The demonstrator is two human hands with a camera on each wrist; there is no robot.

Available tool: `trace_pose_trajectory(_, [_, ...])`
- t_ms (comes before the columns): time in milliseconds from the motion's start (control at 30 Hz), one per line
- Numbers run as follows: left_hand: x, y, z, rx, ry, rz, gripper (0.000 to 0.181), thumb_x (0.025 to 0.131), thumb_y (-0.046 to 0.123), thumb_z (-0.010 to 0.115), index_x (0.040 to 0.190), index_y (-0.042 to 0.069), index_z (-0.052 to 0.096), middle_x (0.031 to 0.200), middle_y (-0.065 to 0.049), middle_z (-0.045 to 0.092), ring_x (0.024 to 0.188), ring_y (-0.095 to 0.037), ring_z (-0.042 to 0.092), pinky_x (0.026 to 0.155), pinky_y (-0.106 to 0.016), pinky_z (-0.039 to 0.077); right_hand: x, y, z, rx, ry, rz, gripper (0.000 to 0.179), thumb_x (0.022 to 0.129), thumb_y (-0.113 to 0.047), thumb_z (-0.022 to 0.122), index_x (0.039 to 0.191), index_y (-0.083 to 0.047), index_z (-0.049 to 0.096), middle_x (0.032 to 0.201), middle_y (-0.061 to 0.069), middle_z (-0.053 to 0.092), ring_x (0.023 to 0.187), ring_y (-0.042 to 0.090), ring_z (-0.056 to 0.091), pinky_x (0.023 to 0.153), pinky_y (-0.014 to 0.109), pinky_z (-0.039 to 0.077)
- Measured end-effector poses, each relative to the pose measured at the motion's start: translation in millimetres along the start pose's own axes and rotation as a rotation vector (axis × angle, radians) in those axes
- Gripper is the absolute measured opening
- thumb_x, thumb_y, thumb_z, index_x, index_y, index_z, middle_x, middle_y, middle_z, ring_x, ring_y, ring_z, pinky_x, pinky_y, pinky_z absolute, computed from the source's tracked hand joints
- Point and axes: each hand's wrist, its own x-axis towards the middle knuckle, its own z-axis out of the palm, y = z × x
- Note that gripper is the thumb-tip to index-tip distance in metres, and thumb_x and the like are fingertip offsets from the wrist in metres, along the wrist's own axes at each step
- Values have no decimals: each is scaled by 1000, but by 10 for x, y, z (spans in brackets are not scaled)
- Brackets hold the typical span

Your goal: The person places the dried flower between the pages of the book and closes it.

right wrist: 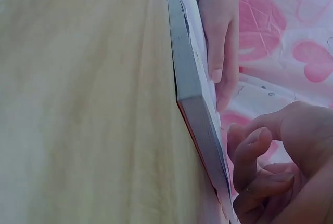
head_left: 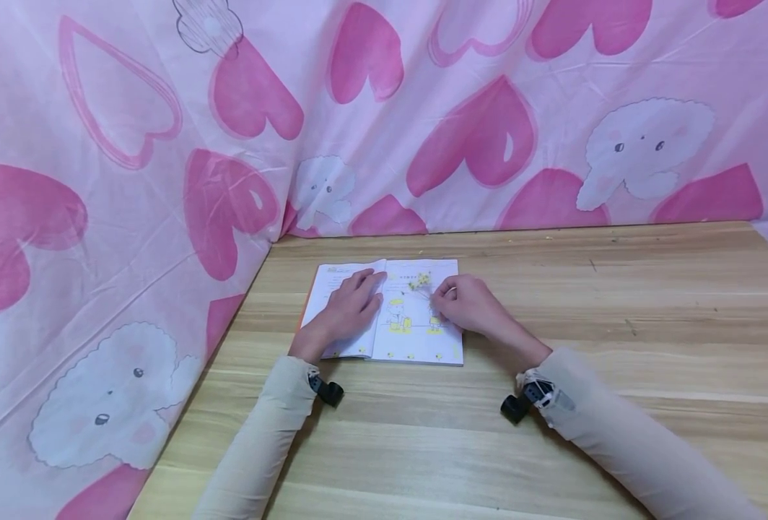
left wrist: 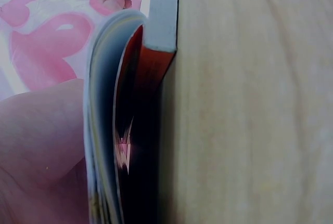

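Note:
An open book (head_left: 416,348) with yellow line drawings lies on the table. My left hand (head_left: 353,303) rests on its left page, fingers stretched toward the spine. In the left wrist view, the left pages (left wrist: 99,78) bow up from the orange-edged cover beside that hand (left wrist: 41,135). Over the right page's right side, my right hand (head_left: 468,303) has thumb and forefinger drawn together. From those fingertips thin stems lead to a small yellow flower sprig (head_left: 421,280) above the printed text. The right wrist view shows the right hand (right wrist: 283,167) with curled fingers beside the book's edge.
The book lies toward the far left part of a wood-grain table (head_left: 423,433). A pink cloth (head_left: 371,130) with hearts and white animal figures hangs along the table's back and left sides. Black wrist cameras (head_left: 517,408) sit at both cuffs.

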Motion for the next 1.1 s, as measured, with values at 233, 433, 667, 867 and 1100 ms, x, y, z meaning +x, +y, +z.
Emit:
trace_pose_trajectory(233, [-12, 18, -31, 6, 7, 0, 58, 115, 38, 43, 170, 22, 36, 178, -13, 27, 165, -35, 26, 132, -63, 23, -17, -35, 48, -38, -68, -38, 18, 105, -22, 68, 110, -6, 75, 73, 2, 71, 51, 13, 55, 52, 26, 45])
trace_pose_trajectory(433, [-10, 6, -28, 7, 7, -3, 58, 115, 38, 43, 170, 23, 35, 178, -13, 27, 165, -35, 27, 132, -63, 24, -28, -29, 26, -62, -134, -143, 14, 104, -15, 70, 111, -8, 78, 77, 4, 73, 53, 12, 58, 51, 25, 47])
trace_pose_trajectory(667, [-11, -9, -27, -8, -5, -3, 58, 116, 40, 41, 171, 26, 33, 179, -11, 25, 166, -33, 24, 133, -63, 21, -34, 14, -208, -255, -67, -203, 24, 104, -19, 71, 125, -11, 77, 98, 6, 70, 81, 19, 62, 69, 32, 52])
trace_pose_trajectory(867, [-20, -69, -63, -30, -43, 24, 56, 117, 35, 38, 172, 25, 31, 180, -9, 23, 167, -33, 21, 133, -64, 20, -26, 153, -456, -489, -85, -264, 64, 105, -22, 72, 162, -4, 48, 160, 20, 53, 148, 40, 51, 122, 59, 44])
trace_pose_trajectory(1100, [-81, -98, -167, 53, -61, -75, 59, 117, 30, 36, 174, 17, 25, 181, -15, 20, 168, -38, 19, 134, -61, 21, -1, 249, -521, -486, -165, -273, 67, 109, -26, 66, 166, -3, 39, 176, 17, 34, 159, 42, 35, 130, 60, 30])
